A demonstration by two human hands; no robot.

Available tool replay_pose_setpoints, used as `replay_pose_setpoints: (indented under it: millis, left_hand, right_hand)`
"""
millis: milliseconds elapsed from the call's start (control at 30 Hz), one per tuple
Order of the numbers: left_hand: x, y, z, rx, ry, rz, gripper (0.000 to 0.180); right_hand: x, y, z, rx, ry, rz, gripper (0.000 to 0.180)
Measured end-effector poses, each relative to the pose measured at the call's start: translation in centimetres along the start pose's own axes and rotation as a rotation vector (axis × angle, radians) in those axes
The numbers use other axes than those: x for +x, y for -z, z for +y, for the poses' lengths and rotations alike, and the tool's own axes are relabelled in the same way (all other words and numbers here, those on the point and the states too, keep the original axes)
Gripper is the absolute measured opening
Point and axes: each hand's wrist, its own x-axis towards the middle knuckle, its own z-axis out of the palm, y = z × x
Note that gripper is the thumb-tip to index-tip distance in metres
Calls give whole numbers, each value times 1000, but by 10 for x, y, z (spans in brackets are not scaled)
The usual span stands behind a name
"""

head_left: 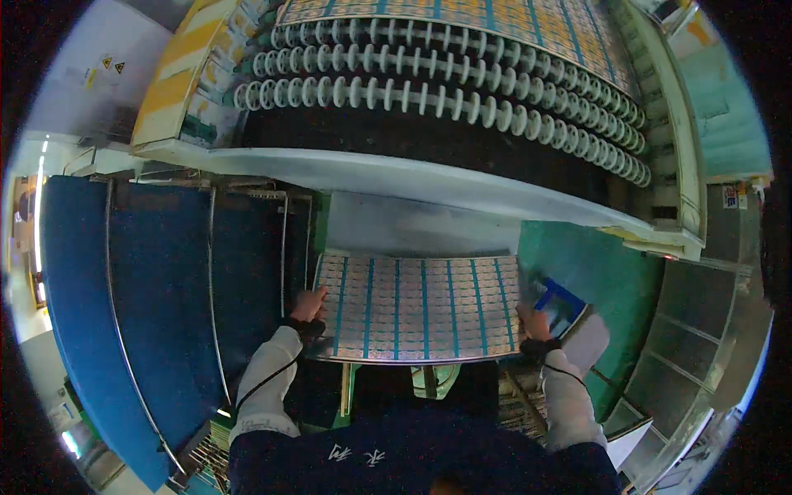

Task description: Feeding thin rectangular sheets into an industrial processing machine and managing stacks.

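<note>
Between my two hands is a wide stack or sheet of circuit board panel (422, 309), copper-toned with teal stripes running across it. My left hand (308, 306) grips its left edge, fingers closed along the side. On the opposite edge, my right hand (535, 322) is closed the same way. The panel lies roughly level in front of my body, below the machine's front lip. Whether it is one panel or several together, I cannot tell. Another such panel (470, 11) rests on the conveyor rollers (445, 101) at the far side.
A pale metal lip (429, 177) runs along the conveyor's front. To the left stands a blue padded-looking rack (165, 297) with metal bars. A blue bracket (561, 301) sits just right of my right hand. Farther right is a grey metal frame (701, 330).
</note>
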Motion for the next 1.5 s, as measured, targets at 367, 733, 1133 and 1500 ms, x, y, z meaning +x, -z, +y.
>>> replay_pose_setpoints:
  millis: [367,733,1133,1500]
  left_hand:
    - [74,34,22,92,224,-361,42]
    - [2,52,124,554,-71,-554,22]
    - [-32,74,140,-387,-314,-639,39]
    - [-50,54,166,-856,-206,-651,58]
  right_hand:
    - [46,3,29,-1017,436,-282,51]
    - [17,30,45,301,293,-294,34]
    - [23,132,-15,538,-65,-430,28]
    - [-4,133,-116,1330,-201,-377,49]
